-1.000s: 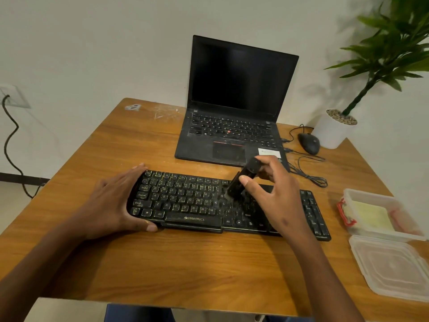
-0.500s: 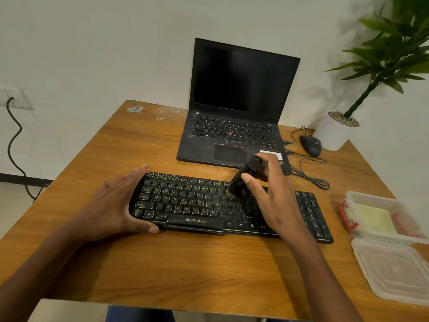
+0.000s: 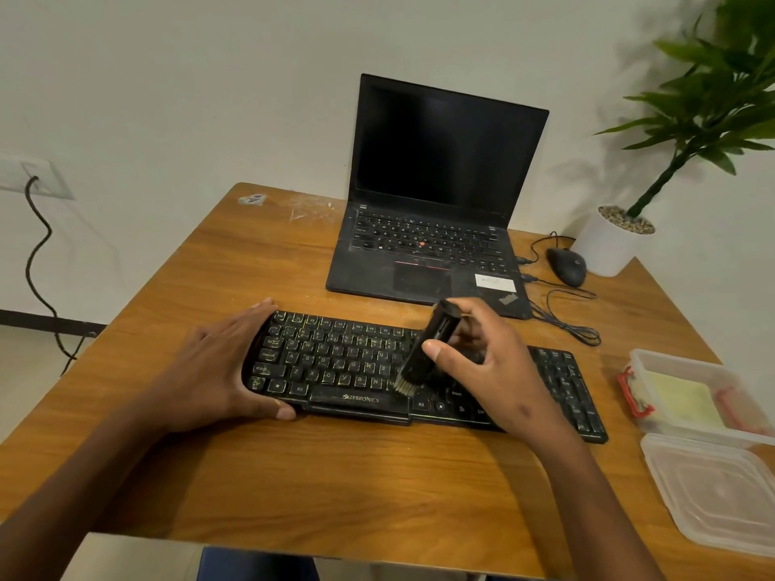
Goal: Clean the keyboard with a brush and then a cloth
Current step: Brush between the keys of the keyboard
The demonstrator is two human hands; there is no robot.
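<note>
- right hand [image 3: 495, 371] has the brush [image 3: 425, 350] pinched between thumb and curled fingers. handle tilts up and away toward the laptop, bristles point down and toward the person
- bristle tip [image 3: 404, 385] sits on the bottom letter row, just right of the spacebar w/ the ZEBRONICS logo, around the M key afaict. looks like it's touching the keys, can't swear to it
- left hand [image 3: 218, 371] is flat and spread over the left end of the keyboard [image 3: 335, 362], fingers straight along the far edge, thumb hooked on the near edge. not gripping anything, just pinning the board to the bench [image 3: 335, 488]
- the relation that matters imo: keyboard's long axis runs left-right across the person, slightly skewed so the right end sits nearer. brush is roughly mid-board, so unbrushed keys lie both ways along that axis
- right hand covers the keys just right of the brush, and the numpad end beyond it is on its side, an easy reach. left half is closer to the left hand but that one's busy bracing
- so my guess: next strokes go sideways along the rows, brush phase not done yet
- cloth [image 3: 679, 398] for step 2 looks like the yellowish thing in the open plastic tub [image 3: 654, 360] at the right edge of the bench, lid [image 3: 721, 492] lying in front of it. nearer the right hand, well apart from the keyboard
- further out: laptop [image 3: 436, 190] behind the keyboard, mouse [image 3: 566, 266] and potted plant [image 3: 616, 241] back right
</note>
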